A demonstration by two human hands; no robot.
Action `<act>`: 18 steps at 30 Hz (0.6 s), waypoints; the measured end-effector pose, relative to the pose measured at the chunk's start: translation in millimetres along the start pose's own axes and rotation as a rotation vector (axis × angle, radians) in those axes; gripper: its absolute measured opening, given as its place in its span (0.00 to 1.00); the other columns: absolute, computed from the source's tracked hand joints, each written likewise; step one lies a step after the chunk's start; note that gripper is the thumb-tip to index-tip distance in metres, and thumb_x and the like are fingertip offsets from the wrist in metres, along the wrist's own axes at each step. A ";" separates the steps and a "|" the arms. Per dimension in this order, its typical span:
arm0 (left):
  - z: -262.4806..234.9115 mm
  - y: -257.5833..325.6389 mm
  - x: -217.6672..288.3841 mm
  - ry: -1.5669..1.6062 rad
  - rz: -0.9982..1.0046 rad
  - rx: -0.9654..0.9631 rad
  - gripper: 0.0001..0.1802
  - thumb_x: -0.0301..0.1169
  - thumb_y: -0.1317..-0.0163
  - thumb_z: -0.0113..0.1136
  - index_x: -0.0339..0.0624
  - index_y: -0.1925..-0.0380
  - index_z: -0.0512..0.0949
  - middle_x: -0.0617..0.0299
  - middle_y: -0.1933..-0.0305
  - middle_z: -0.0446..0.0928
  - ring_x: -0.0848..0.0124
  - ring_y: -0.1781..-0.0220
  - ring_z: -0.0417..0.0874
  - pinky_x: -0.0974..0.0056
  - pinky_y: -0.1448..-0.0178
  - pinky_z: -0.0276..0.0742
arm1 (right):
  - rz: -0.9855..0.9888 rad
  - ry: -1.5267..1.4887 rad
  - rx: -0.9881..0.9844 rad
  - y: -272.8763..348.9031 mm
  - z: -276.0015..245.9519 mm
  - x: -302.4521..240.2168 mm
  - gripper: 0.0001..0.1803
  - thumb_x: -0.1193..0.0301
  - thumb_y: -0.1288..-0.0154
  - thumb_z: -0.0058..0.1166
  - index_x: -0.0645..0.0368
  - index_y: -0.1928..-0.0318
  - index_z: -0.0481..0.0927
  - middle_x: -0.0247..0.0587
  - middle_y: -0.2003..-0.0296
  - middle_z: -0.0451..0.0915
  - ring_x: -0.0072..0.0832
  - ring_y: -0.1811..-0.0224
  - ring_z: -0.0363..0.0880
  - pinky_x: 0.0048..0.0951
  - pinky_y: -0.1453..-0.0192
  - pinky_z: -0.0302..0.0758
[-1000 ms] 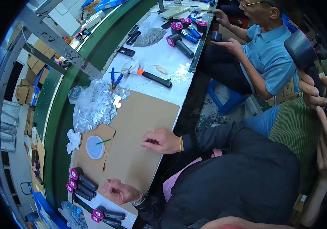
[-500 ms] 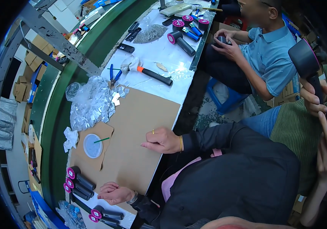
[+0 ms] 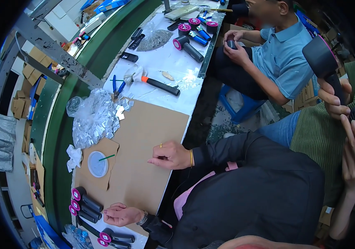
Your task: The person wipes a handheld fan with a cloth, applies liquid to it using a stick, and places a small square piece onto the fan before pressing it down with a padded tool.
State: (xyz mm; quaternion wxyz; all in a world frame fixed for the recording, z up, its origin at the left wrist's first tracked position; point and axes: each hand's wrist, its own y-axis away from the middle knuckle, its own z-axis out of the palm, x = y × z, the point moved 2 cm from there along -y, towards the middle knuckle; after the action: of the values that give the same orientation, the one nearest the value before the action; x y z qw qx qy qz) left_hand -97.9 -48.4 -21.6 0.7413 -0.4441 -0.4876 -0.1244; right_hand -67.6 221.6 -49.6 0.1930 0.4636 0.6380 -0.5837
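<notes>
Across one cardboard sheet [image 3: 152, 120], open room is separating the right hand [image 3: 170, 155], fingers curled closed, from the left hand [image 3: 122, 215], fingers loosely open. Three black devices [image 3: 90, 211] are lying nearby.

No readable lettering or numbers anywhere

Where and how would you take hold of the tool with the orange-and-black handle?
I'd grip the black length of its handle from above, coming from the person's side of the bench, likely with the right hand. That straight, slim end is uncovered and points toward the bench's near edge; crumpled whitish material hides the far end's shape.
</notes>
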 end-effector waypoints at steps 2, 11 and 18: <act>-0.6 1.0 -3.4 -0.013 0.047 -0.037 0.17 0.34 0.13 0.47 0.43 0.68 0.63 0.68 0.83 0.56 0.76 0.85 0.56 0.71 0.76 0.59 | 0.036 0.015 -0.026 1.1 -1.8 1.1 0.18 0.68 0.27 0.67 0.58 0.73 0.74 0.42 0.79 0.74 0.40 0.79 0.76 0.41 0.72 0.69; 4.7 3.9 -3.8 0.022 -0.064 -0.027 0.26 0.38 0.12 0.44 0.45 0.77 0.59 0.67 0.83 0.55 0.74 0.84 0.58 0.68 0.73 0.63 | 0.045 0.046 -0.042 1.4 -6.6 4.8 0.18 0.65 0.26 0.66 0.57 0.72 0.75 0.44 0.79 0.75 0.43 0.77 0.78 0.42 0.71 0.71; -24.7 5.0 -42.3 -0.294 0.186 0.072 0.34 0.47 0.16 0.38 0.46 0.85 0.67 0.62 0.86 0.66 0.67 0.81 0.69 0.56 0.43 0.77 | 0.035 0.098 -0.065 6.5 6.0 11.2 0.18 0.69 0.27 0.65 0.58 0.74 0.73 0.45 0.79 0.72 0.43 0.78 0.74 0.42 0.71 0.69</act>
State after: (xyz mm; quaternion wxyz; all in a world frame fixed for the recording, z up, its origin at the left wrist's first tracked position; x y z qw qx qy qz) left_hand -100.5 -75.3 -62.8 0.6856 -0.4739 -0.5520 0.0285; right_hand -69.6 219.5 -63.6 0.1864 0.4963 0.6572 -0.5358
